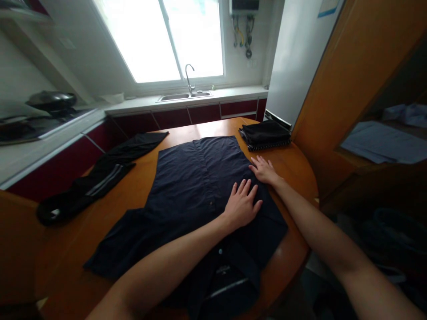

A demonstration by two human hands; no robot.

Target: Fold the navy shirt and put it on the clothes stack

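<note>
A dark navy button shirt (190,186) lies spread flat on a round wooden table (293,169), collar end toward me. My left hand (242,204) rests palm down on the shirt's right half, fingers stretched out. My right hand (265,171) lies flat at the shirt's right edge, fingers spread, partly on the cloth and partly on the wood. Neither hand holds anything.
A black garment with grey stripes (100,178) lies crumpled on the table's left side. A folded dark stack (265,134) sits at the far right edge. Behind are a counter with sink (183,95), a wok (51,101) on the left, and a wooden door frame (336,89) at right.
</note>
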